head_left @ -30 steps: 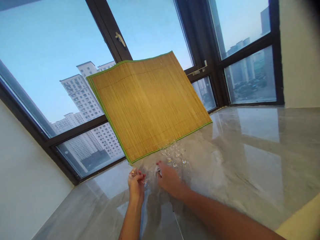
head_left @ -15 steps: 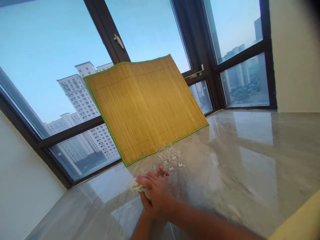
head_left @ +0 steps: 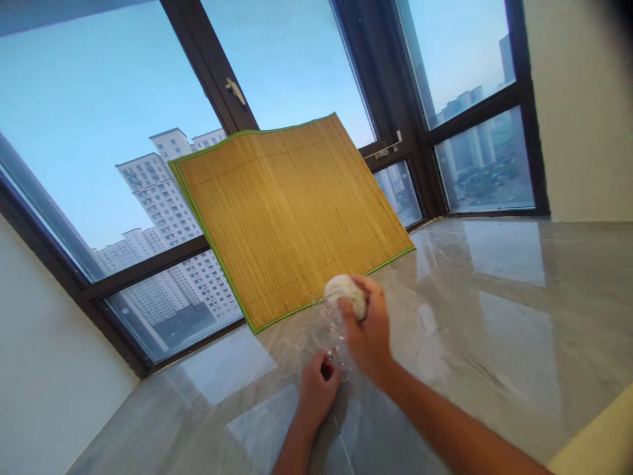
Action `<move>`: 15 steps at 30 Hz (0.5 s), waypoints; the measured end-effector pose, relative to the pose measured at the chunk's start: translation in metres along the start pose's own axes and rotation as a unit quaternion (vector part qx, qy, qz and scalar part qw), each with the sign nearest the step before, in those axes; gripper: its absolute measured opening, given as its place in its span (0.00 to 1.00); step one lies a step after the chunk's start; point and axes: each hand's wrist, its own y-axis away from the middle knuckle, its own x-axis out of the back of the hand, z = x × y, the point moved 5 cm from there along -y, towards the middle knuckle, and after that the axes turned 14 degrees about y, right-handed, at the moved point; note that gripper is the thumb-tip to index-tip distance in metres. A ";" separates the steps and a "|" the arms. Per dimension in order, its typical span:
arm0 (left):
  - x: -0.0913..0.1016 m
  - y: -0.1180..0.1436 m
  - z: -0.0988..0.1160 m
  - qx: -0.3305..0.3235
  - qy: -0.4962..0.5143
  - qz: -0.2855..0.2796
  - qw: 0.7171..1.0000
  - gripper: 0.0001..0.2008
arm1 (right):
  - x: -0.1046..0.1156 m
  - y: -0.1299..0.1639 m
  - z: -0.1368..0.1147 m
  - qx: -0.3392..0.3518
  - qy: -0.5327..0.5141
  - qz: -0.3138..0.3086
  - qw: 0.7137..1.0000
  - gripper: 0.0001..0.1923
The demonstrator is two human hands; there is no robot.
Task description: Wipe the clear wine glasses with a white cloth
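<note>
Bunched in my right hand (head_left: 370,333) is a white cloth (head_left: 345,295), raised above the stone surface with the fingers wrapped around it. Lower and to the left, my left hand (head_left: 319,386) is closed at a clear stemmed glass (head_left: 345,373) close to the surface. Its fingertips are partly hidden, and the glass is hard to make out against the grey stone. Just beyond, several more clear stemmed glasses (head_left: 327,313) stand together, partly covered by the right hand and the cloth.
A folded bamboo mat (head_left: 291,211) with green edging leans against the dark-framed window (head_left: 188,39) behind the glasses. The glossy grey marble ledge (head_left: 475,356) runs to a wall (head_left: 583,119) at the right. Something yellow (head_left: 601,435) shows at the lower right corner.
My hands, together half a second ago, have come apart. The right hand has moved up and right with the cloth; the left is now low beside the glass.
</note>
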 end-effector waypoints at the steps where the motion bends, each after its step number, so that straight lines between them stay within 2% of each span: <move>1: 0.001 0.001 0.000 -0.025 -0.055 -0.003 0.998 0.10 | 0.007 -0.015 0.010 -0.018 -0.004 0.018 1.000 0.20; 3: 0.001 0.002 0.000 -0.076 -0.159 -0.012 0.984 0.09 | 0.018 -0.043 0.039 -0.021 0.015 0.048 0.999 0.22; 5: -0.001 0.004 -0.001 -0.096 -0.194 -0.030 0.976 0.11 | 0.026 -0.063 0.081 -0.019 0.074 0.071 0.995 0.23; 7: -0.004 0.006 0.000 -0.095 -0.191 -0.057 0.975 0.13 | 0.027 -0.073 0.128 -0.032 0.163 0.039 0.985 0.23; 10: -0.009 0.009 0.003 -0.089 -0.175 -0.097 0.976 0.15 | 0.019 -0.068 0.187 -0.067 0.293 -0.070 0.951 0.23; 12: -0.011 0.011 0.005 -0.082 -0.143 -0.108 0.980 0.18 | 0.015 -0.062 0.204 -0.070 0.309 -0.096 0.944 0.23; 15: -0.012 0.012 0.006 -0.063 -0.097 -0.099 0.988 0.21 | 0.008 -0.056 0.208 -0.065 0.320 -0.125 0.937 0.23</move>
